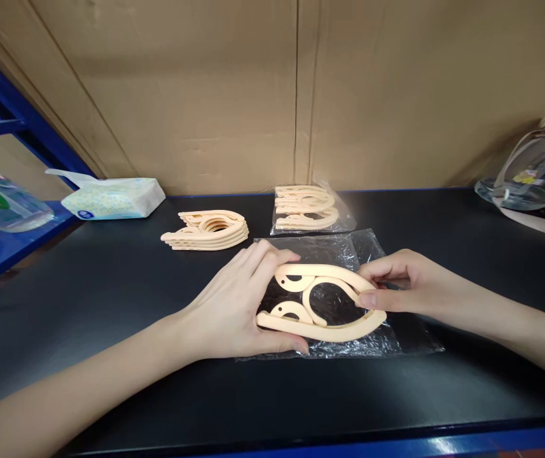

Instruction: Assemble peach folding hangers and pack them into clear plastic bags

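A folded cream plastic travel hanger [343, 332] lies level between my hands, above a clear plastic bag [410, 337] on the black table. My left hand [234, 305] spans its left end, fingers along the far side and thumb along the near side. At the curved right end, my right hand [396, 283] pinches the rim, thumb on top and fingers partly hidden behind. A neat stack of similar folded hangers [208, 238] rests beyond my left hand. Farther back, more cream hangers [305, 207] lie inside another clear bag.
A tissue pack [114, 198] sits at the back left beside a blue metal frame [28, 143]. At the back right stands a clear jug [534, 168] with a strap hanging onto the table [110, 381]. Brown cardboard [196, 95] walls off the rear.
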Action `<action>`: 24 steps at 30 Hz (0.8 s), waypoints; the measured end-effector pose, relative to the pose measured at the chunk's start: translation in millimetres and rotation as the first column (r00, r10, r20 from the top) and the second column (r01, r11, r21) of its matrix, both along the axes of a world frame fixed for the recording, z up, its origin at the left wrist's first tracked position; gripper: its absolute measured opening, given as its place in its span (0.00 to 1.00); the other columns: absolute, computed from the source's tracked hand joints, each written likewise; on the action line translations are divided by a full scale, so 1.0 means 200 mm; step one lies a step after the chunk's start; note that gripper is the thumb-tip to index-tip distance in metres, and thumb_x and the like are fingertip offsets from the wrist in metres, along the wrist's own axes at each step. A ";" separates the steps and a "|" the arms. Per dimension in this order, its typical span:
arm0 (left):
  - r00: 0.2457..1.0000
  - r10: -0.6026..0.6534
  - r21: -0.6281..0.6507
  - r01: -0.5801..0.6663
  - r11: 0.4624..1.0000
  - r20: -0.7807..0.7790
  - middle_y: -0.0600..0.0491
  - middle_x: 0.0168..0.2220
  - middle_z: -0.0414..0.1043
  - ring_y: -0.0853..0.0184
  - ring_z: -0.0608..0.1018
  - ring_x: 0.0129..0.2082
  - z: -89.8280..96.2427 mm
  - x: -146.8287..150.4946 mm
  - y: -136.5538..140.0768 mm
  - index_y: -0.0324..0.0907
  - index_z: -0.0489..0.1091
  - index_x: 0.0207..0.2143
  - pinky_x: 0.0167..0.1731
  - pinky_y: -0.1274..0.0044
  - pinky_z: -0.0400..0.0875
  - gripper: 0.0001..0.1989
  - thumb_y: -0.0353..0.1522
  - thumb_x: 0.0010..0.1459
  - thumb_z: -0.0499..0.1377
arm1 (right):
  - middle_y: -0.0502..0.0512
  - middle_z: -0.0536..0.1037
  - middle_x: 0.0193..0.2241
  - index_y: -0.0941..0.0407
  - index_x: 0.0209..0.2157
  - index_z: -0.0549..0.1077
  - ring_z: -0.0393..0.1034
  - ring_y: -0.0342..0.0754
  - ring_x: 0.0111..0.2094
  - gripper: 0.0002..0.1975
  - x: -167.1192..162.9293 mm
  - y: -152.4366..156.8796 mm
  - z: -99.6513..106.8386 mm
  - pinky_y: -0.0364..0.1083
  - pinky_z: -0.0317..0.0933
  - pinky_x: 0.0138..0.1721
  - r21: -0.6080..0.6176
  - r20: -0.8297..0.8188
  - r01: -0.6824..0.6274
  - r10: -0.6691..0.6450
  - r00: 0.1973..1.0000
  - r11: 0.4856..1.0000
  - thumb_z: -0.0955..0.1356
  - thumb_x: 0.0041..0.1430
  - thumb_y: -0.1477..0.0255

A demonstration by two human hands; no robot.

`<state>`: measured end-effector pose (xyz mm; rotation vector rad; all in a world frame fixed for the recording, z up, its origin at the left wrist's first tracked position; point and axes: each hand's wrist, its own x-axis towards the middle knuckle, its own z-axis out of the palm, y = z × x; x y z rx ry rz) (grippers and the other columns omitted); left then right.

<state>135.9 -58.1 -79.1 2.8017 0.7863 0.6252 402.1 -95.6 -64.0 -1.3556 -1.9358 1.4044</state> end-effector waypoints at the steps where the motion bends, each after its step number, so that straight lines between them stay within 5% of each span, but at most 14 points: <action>1: 1.000 -0.008 0.000 0.008 1.000 0.005 0.46 0.43 0.64 0.58 0.70 0.40 0.00 0.00 0.00 0.38 0.57 0.52 0.39 0.67 0.69 0.43 0.57 0.44 0.64 | 0.48 0.67 0.23 0.56 0.27 0.75 0.58 0.43 0.27 0.14 0.00 0.00 0.00 0.44 0.51 0.28 -0.001 -0.006 -0.009 0.009 1.000 1.000 0.69 0.55 0.58; 8: 0.997 -0.070 -0.001 0.070 0.998 0.044 0.45 0.44 0.63 0.58 0.70 0.41 0.01 -0.03 0.02 0.38 0.58 0.48 0.40 0.67 0.69 0.39 0.57 0.45 0.63 | 0.46 0.64 0.21 0.56 0.26 0.74 0.53 0.40 0.25 0.13 0.00 -0.01 0.01 0.43 0.46 0.25 0.035 -0.010 -0.026 0.027 1.000 0.999 0.69 0.55 0.61; 17: 0.994 -0.099 0.128 0.104 0.986 -0.043 0.40 0.61 0.53 0.53 0.62 0.59 0.01 -0.04 0.04 0.41 0.49 0.62 0.56 0.63 0.60 0.39 0.51 0.56 0.59 | 0.47 0.66 0.21 0.55 0.25 0.74 0.57 0.42 0.25 0.15 0.00 0.00 -0.02 0.43 0.50 0.26 0.030 -0.020 0.086 -0.085 0.996 0.996 0.69 0.54 0.58; 24: 0.993 -0.078 0.248 0.099 0.964 -0.091 0.43 0.56 0.64 0.55 0.68 0.53 0.03 -0.05 0.05 0.40 0.53 0.62 0.51 0.67 0.63 0.40 0.53 0.55 0.58 | 0.48 0.68 0.22 0.55 0.27 0.76 0.61 0.42 0.25 0.16 0.01 0.02 -0.03 0.43 0.53 0.26 0.044 -0.032 0.120 -0.119 0.992 0.992 0.70 0.53 0.57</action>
